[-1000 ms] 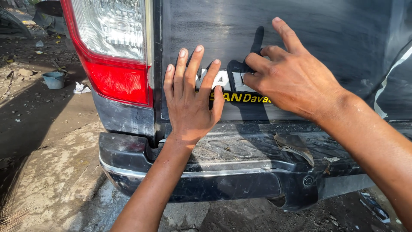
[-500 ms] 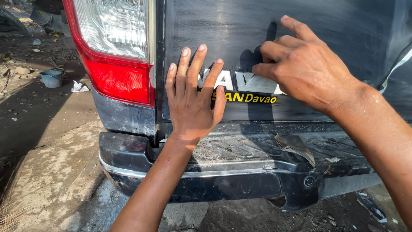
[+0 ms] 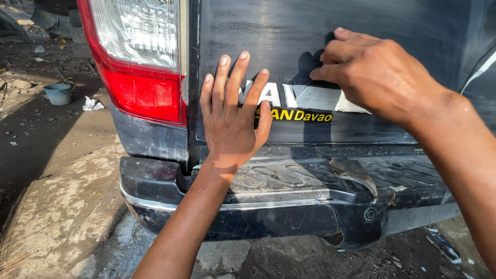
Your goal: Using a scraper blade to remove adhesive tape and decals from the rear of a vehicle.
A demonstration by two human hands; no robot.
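Observation:
A dark pickup tailgate [image 3: 289, 36] fills the view, with large silver sticker letters [image 3: 305, 97] across it and smaller yellow lettering below. My left hand [image 3: 232, 119] lies flat on the tailgate, fingers spread, covering the left end of the silver letters. My right hand [image 3: 377, 75] rests on the panel farther right, fingers curled and pressing along the top of the letters; it hides their right end. Neither hand holds anything.
A red and clear tail light [image 3: 139, 57] sits left of the tailgate. Below is a scuffed black rear bumper [image 3: 289, 201] with torn trim. Wet, dirty ground lies at left with a small blue tub [image 3: 58, 94] and scraps of litter.
My right hand has slid to the right along the silver letters, uncovering more of them. My left hand has stayed flat in the same spot.

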